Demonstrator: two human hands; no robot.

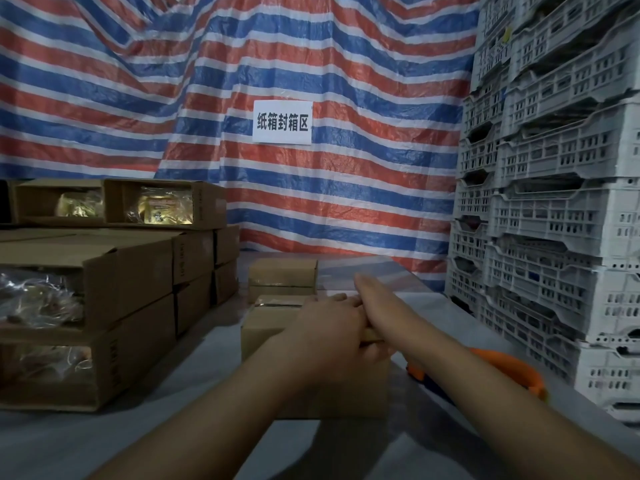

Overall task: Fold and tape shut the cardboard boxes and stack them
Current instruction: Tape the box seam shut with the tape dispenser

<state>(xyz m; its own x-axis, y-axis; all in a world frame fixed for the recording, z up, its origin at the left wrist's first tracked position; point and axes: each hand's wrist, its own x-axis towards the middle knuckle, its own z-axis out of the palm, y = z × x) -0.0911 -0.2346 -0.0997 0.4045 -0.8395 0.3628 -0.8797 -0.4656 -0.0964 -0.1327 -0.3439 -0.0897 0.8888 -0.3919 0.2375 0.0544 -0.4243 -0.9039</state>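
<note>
A brown cardboard box [332, 393] stands on the table right in front of me. My left hand [329, 327] lies on its top, with fingers and thumb curled round a tan cardboard flap edge [372, 336]. My right hand [377, 299] reaches across the top beside it, fingers straight and together, its edge down on the box. Behind this box stands a smaller closed cardboard box [282, 277] with clear tape across its seam. An orange tape dispenser [512, 370] lies on the table to the right, partly hidden by my right forearm.
Stacks of open cardboard boxes [104, 306] holding plastic-wrapped goods fill the table's left side. Grey plastic crates [554, 202] are stacked high on the right. A striped tarp with a white paper sign [282, 123] hangs behind the grey table [173, 427].
</note>
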